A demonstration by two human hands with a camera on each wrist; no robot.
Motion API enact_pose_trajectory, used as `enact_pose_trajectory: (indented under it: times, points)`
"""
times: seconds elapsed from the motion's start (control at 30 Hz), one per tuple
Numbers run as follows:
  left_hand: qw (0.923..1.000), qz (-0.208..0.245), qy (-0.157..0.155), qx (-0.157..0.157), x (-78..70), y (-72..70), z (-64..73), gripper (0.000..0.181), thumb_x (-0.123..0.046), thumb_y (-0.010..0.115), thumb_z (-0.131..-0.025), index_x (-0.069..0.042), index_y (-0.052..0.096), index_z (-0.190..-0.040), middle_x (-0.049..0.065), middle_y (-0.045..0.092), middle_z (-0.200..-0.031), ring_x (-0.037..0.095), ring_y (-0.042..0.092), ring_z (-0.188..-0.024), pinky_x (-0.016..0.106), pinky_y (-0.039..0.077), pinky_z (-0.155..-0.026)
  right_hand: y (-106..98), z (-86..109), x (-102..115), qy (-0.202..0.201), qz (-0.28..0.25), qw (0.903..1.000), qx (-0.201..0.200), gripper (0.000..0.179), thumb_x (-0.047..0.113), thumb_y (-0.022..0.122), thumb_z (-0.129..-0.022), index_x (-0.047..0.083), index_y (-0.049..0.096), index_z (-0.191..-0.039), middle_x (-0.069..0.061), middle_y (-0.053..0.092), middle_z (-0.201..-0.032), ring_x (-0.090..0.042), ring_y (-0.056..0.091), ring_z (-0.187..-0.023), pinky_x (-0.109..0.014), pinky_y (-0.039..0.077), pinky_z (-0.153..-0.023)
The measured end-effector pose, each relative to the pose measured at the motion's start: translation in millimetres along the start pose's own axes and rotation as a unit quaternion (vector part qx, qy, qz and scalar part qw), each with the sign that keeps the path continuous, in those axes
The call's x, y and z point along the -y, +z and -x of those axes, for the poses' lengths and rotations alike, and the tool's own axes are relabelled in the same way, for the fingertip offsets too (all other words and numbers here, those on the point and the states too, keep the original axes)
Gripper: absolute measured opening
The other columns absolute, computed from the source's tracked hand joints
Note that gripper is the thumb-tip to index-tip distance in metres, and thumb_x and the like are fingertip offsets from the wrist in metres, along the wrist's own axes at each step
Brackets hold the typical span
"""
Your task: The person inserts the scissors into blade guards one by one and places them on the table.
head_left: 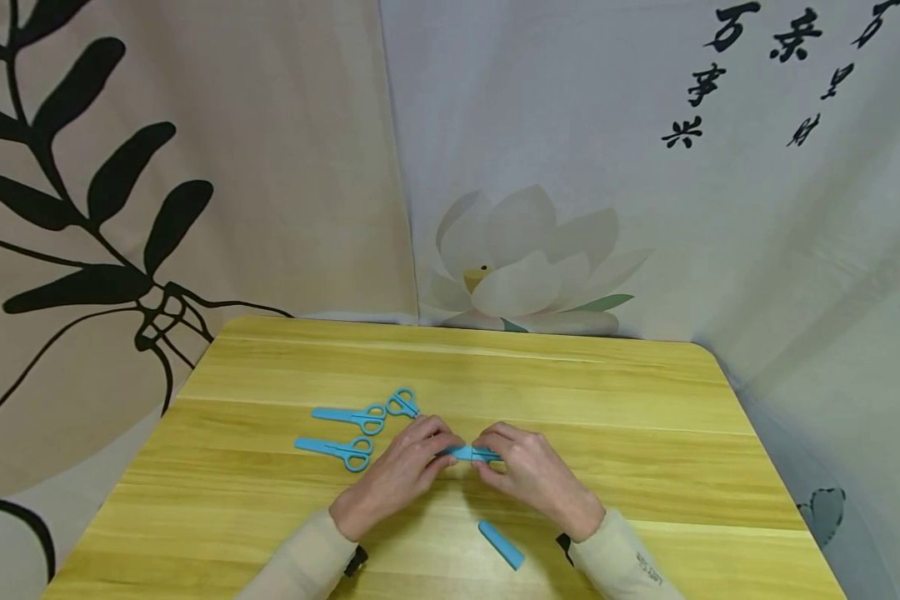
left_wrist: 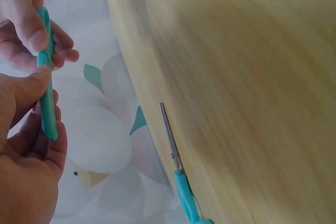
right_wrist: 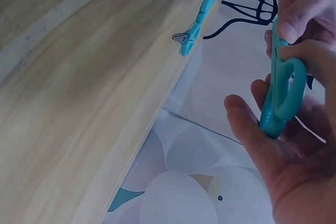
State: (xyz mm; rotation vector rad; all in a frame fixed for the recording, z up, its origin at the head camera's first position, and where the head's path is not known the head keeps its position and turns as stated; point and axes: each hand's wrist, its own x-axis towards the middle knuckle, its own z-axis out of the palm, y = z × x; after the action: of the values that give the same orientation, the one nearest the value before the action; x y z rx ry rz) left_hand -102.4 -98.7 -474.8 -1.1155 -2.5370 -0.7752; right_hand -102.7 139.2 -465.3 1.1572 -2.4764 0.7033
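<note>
Pale sleeves come in nearest, at eight and four o'clock, taking the held blue scissors as the dial's centre. The left hand, near nine, pinches their sheath; the right hand, at three, grips the handles.

How deeply the blades sit in that sheath is hidden. If it is misaligned or only part-way on, a hard push could jam it; if the fingers relax, the two parts could slip apart and drop. Bare-bladed scissors at ten lie just beside the left hand, blades towards it, so a careless sweep could nick it.

Beyond hangs a printed cloth: dark leaves at ten, a lotus past twelve, black characters after one. Beneath spreads a yellow wood-grain table. On it, about nine, lie two sheathed pairs; smallest, a loose sheath rests at five, where the right wrist could knock it.
</note>
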Motion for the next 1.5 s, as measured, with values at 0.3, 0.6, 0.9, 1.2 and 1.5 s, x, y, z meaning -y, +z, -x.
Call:
enact_pose_trajectory:
  times: [0.3, 0.6, 0.9, 1.2, 1.5]
  points:
    - [0.9999, 0.0, -0.012, 0.01, -1.5, 0.1, -0.1, 0.012, -0.014, 0.073, -0.098, -0.014, 0.076, -0.109, -0.005, 0.06, -0.104, 0.011, 0.054, -0.093, 0.029, 0.05, -0.082, 3, 1.0, -1, 0.002, -0.003, 1.0, -0.006, 0.019, 0.012, 0.086, -0.085, 0.008, 0.076, -0.101, -0.003, 0.072, -0.101, -0.008, 0.069, -0.078, -0.012, 0.052, -0.064]
    - [0.9996, -0.008, -0.017, 0.021, -0.4, -2.6, 3.5, 0.012, -0.016, 0.078, -0.094, -0.015, 0.077, -0.106, -0.006, 0.061, -0.102, 0.012, 0.057, -0.095, 0.043, 0.05, -0.102, 7, 2.8, -1, 0.016, -0.012, 0.9997, 0.016, 0.028, 0.019, 0.087, -0.086, 0.009, 0.074, -0.109, -0.001, 0.07, -0.108, -0.012, 0.07, -0.086, -0.022, 0.058, -0.071]
    - [0.9994, 0.009, -0.032, 0.014, 8.7, -12.3, 15.9, 0.015, -0.013, 0.079, -0.093, -0.014, 0.076, -0.107, -0.004, 0.064, -0.111, 0.017, 0.061, -0.105, 0.036, 0.053, -0.089, 0, 6.0, -2, 0.069, -0.029, 0.9965, 0.037, 0.046, 0.039, 0.08, -0.092, 0.01, 0.07, -0.125, -0.001, 0.066, -0.127, -0.018, 0.067, -0.11, -0.037, 0.059, -0.088]
    - [0.9942, 0.046, -0.091, 0.034, 24.4, -30.7, 42.1, 0.019, -0.006, 0.079, -0.092, -0.013, 0.075, -0.109, -0.006, 0.064, -0.11, 0.014, 0.06, -0.101, 0.033, 0.055, -0.084, -6, 13.9, -14, 0.084, -0.01, 0.9955, 0.043, 0.046, 0.039, 0.077, -0.093, 0.009, 0.069, -0.128, -0.004, 0.067, -0.128, -0.021, 0.065, -0.116, -0.041, 0.056, -0.096]
    - [0.9886, 0.053, -0.134, 0.046, 41.4, -49.9, 71.8, 0.018, -0.009, 0.079, -0.091, -0.014, 0.076, -0.109, -0.006, 0.065, -0.112, 0.014, 0.061, -0.104, 0.035, 0.056, -0.087, -9, 20.3, -22, 0.1, -0.014, 0.9937, 0.048, 0.049, 0.038, 0.076, -0.094, 0.009, 0.066, -0.133, -0.006, 0.067, -0.129, -0.024, 0.065, -0.118, -0.043, 0.054, -0.099]
